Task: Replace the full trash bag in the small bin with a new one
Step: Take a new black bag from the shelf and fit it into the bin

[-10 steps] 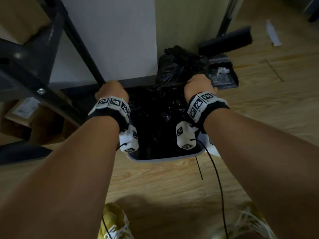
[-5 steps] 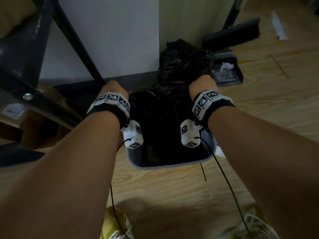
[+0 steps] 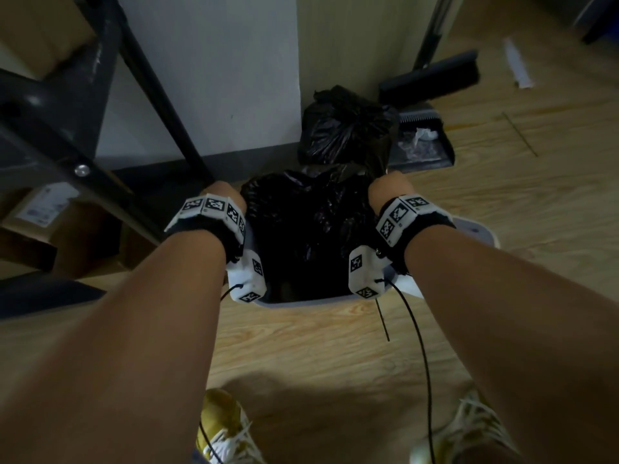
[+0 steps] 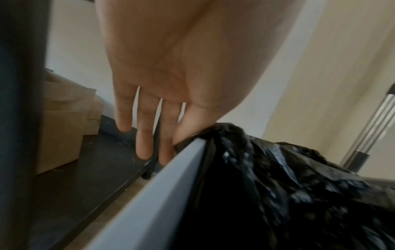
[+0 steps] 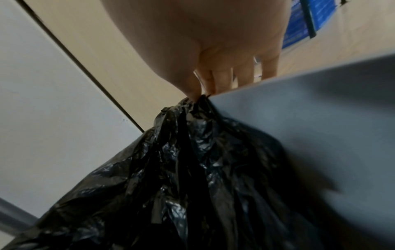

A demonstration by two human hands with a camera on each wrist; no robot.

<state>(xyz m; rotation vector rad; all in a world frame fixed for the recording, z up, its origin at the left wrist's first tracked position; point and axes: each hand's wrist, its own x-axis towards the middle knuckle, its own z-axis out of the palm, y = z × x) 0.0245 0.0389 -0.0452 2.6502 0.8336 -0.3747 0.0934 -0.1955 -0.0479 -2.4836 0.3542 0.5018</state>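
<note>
Now our left hand [image 3: 223,195] and right hand [image 3: 388,190] each pinch the new bag [image 3: 308,229], stretched further over the bin [image 3: 311,301] rim, nearly fitted.

Black wristbands [image 3: 207,226]; checkered white tags; yellow shoes [image 3: 224,426]

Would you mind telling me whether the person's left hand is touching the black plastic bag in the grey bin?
Touching: the left wrist view shows the left hand pinching the black plastic bag at the grey bin's rim.
</note>
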